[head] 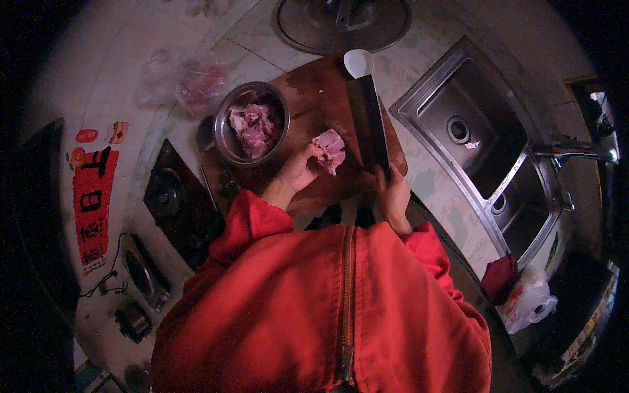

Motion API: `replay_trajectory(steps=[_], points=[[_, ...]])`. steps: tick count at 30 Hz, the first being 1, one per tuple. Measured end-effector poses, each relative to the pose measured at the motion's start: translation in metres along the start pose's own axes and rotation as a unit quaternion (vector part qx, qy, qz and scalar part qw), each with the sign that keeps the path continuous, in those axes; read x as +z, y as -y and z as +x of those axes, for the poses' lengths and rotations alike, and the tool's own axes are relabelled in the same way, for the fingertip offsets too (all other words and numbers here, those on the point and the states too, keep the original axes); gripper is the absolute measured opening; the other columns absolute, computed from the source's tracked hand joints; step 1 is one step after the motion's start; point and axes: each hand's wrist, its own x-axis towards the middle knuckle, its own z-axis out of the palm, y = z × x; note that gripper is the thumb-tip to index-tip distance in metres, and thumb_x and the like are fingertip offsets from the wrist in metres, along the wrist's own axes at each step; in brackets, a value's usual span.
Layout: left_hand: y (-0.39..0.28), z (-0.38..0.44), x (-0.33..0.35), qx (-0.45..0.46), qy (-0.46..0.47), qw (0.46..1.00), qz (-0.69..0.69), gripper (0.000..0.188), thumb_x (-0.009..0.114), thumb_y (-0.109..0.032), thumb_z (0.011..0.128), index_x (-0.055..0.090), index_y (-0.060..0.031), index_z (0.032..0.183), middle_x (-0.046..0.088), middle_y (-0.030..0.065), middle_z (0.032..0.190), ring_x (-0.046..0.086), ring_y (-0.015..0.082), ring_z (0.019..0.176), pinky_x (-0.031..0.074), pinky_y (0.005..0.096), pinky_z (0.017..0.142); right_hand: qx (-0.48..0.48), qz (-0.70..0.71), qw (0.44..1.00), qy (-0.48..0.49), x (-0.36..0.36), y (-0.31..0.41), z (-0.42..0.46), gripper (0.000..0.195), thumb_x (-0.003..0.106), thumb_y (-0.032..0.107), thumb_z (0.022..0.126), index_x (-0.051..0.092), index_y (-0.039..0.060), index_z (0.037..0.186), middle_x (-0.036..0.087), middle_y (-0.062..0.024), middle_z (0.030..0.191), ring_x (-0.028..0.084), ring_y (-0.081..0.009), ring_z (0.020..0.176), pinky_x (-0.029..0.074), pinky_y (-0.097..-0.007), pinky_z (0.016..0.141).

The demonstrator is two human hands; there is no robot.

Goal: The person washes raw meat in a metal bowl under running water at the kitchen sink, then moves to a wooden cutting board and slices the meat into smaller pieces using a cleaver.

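My left hand (300, 172) grips a piece of raw meat (330, 151) over the wooden cutting board (309, 105). In my right hand (393, 199) is the handle of a cleaver (368, 123), whose wide dark blade points away from me, to the right of the meat. A steel bowl (284, 135) with pieces of raw meat (253, 128) inside stands at the board's left side. The white bowl of a spoon or ladle (358, 63) shows just beyond the blade's far end; whether its handle lies under the blade cannot be seen.
Clear plastic bags (184, 81), one around reddish meat, lie beyond the bowl. A large glass lid (341, 24) is behind the board. On the right is a steel double sink (471, 118) with a faucet (575, 151). A dark cooktop (184, 206) lies to the left; a plastic bag (528, 299) sits below the sink.
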Motion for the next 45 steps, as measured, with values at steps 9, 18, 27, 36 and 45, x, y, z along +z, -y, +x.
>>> replay_trajectory(steps=[9, 18, 27, 36, 45], points=[[-0.009, -0.007, 0.024, -0.005, -0.11, 0.994, -0.024, 0.023, 0.064, -0.012, 0.07, 0.045, -0.0108, 0.082, 0.044, 0.0006, 0.076, 0.048, 0.0155, 0.071, 0.042, 0.0232, 0.064, 0.006, -0.027, 1.0, -0.009, 0.002, -0.001, 0.0, 0.026, 0.052, 0.032, 0.081, 0.058, 0.0128, 0.097, 0.059, -0.0194, 0.07, 0.057, -0.038, 0.065, 0.045, -0.0445, 0.056], [0.001, -0.004, -0.002, 0.028, -0.07, 0.997, 0.03, 0.038, 0.067, -0.017, 0.073, 0.051, -0.0048, 0.104, 0.054, 0.0046, 0.097, 0.051, 0.0201, 0.093, 0.042, 0.0279, 0.077, 0.018, -0.021, 1.0, 0.012, 0.004, -0.004, 0.002, 0.025, 0.051, 0.033, 0.081, 0.058, 0.0126, 0.095, 0.059, -0.0189, 0.069, 0.057, -0.0381, 0.065, 0.045, -0.0444, 0.056], [-0.002, 0.001, 0.004, 0.027, -0.105, 0.944, 0.312, 0.019, 0.066, -0.009, 0.074, 0.059, -0.0008, 0.089, 0.06, 0.0042, 0.08, 0.058, 0.0131, 0.072, 0.047, 0.0264, 0.068, 0.013, -0.018, 1.0, 0.005, 0.001, -0.001, 0.002, 0.026, 0.052, 0.033, 0.081, 0.058, 0.0123, 0.096, 0.059, -0.0189, 0.069, 0.057, -0.0375, 0.065, 0.045, -0.0438, 0.057], [-0.003, 0.001, 0.01, 0.035, -0.099, 0.944, 0.312, 0.017, 0.065, -0.01, 0.075, 0.059, -0.001, 0.088, 0.06, 0.0037, 0.081, 0.056, 0.0109, 0.071, 0.046, 0.0246, 0.064, 0.007, -0.011, 1.0, 0.001, 0.002, -0.004, 0.003, 0.028, 0.053, 0.033, 0.081, 0.058, 0.0103, 0.096, 0.059, -0.0191, 0.069, 0.057, -0.0375, 0.064, 0.045, -0.0432, 0.056], [-0.005, -0.003, 0.011, 0.049, -0.111, 0.901, 0.417, 0.015, 0.066, -0.013, 0.074, 0.061, -0.002, 0.084, 0.061, 0.0039, 0.085, 0.055, 0.0109, 0.075, 0.044, 0.0251, 0.065, 0.027, -0.02, 0.999, 0.022, -0.001, 0.002, 0.003, 0.027, 0.053, 0.031, 0.081, 0.06, 0.009, 0.095, 0.06, -0.019, 0.075, 0.058, -0.0366, 0.072, 0.047, -0.0409, 0.061]])
